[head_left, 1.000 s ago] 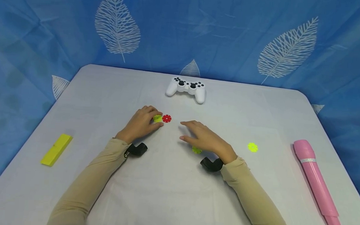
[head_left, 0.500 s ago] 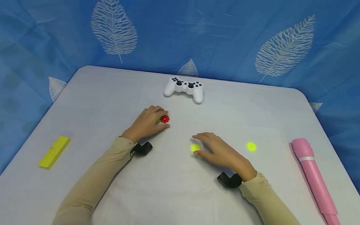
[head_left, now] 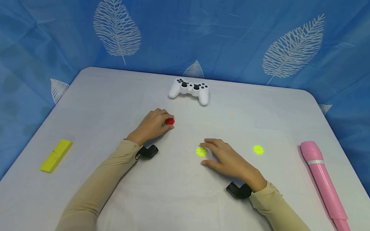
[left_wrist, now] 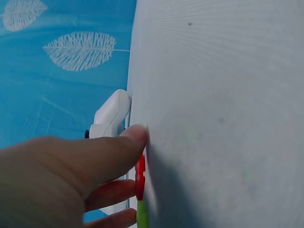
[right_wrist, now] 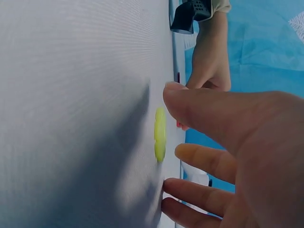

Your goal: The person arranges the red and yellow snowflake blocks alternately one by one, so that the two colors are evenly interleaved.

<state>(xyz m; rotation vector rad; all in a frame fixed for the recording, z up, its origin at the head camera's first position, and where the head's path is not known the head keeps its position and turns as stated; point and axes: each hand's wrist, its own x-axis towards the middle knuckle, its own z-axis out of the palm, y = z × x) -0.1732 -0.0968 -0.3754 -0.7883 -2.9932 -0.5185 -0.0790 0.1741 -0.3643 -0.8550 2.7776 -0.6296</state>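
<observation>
The left hand [head_left: 151, 125] pinches the red disc [head_left: 169, 121] between thumb and fingers, a green piece [left_wrist: 142, 216] (mostly hidden) just beside it; the right hand [head_left: 228, 160], fingers parted, is near a yellow disc [head_left: 200, 151] on the table [head_left: 157, 199].

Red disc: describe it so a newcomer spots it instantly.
On the white table, find the game controller near the far edge. Nearer the viewer, the left hand curves around the red disc, the only red one; other discs are yellow-green.
</observation>
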